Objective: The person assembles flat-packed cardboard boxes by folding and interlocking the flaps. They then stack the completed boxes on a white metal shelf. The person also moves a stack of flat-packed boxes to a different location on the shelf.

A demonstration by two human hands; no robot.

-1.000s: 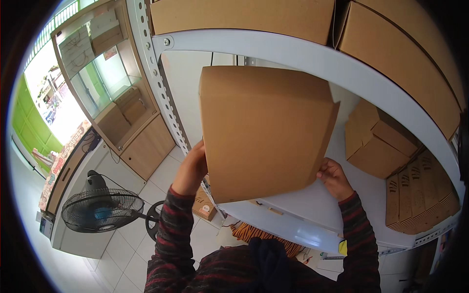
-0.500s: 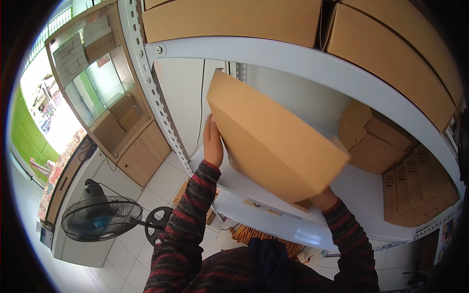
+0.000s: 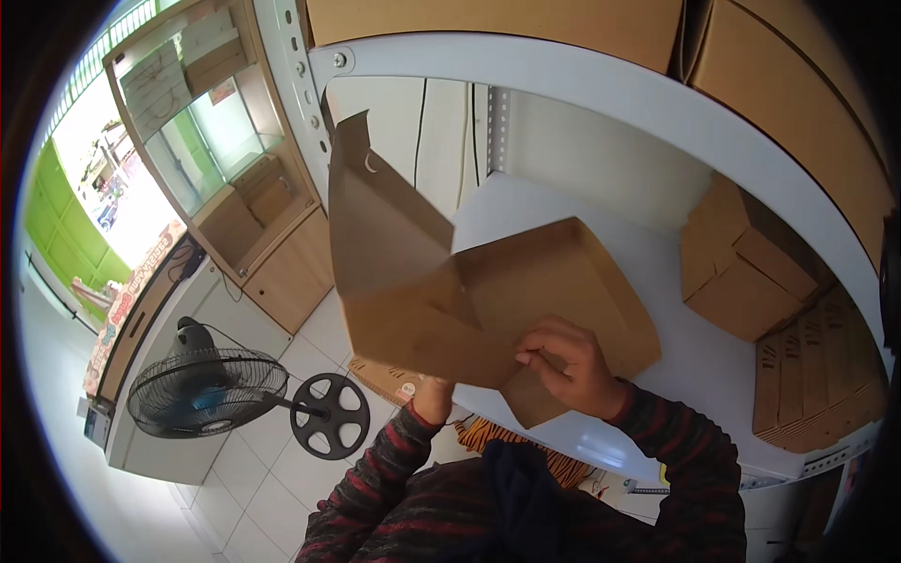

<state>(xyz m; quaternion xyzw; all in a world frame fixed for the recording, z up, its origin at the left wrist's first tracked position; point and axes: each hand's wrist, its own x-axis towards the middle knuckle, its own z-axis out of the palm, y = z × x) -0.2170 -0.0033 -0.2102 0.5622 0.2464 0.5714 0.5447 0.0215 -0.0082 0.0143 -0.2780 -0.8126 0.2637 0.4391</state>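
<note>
A brown cardboard box [image 3: 441, 281] is half unfolded in front of me, above the front edge of the white shelf [image 3: 713, 375]. Its flaps stand open, one reaching up toward the upright post. My right hand [image 3: 568, 366] pinches a lower flap at the box's near side. My left hand [image 3: 434, 399] is under the box, mostly hidden behind the cardboard; only the wrist shows. Both sleeves are dark with red stripes.
Closed cardboard boxes [image 3: 741, 267] and a stack of flat cartons [image 3: 817, 366] sit on the right of the shelf. More boxes [image 3: 526, 19] fill the shelf above. On the tiled floor at the left stand a black fan [image 3: 211, 389] and a wooden glass-fronted cabinet [image 3: 235, 188].
The flat box was tilted off the shelf and has opened up, its flaps now spread. My right hand moved from the box's far edge to a near flap; my left hand went underneath.
</note>
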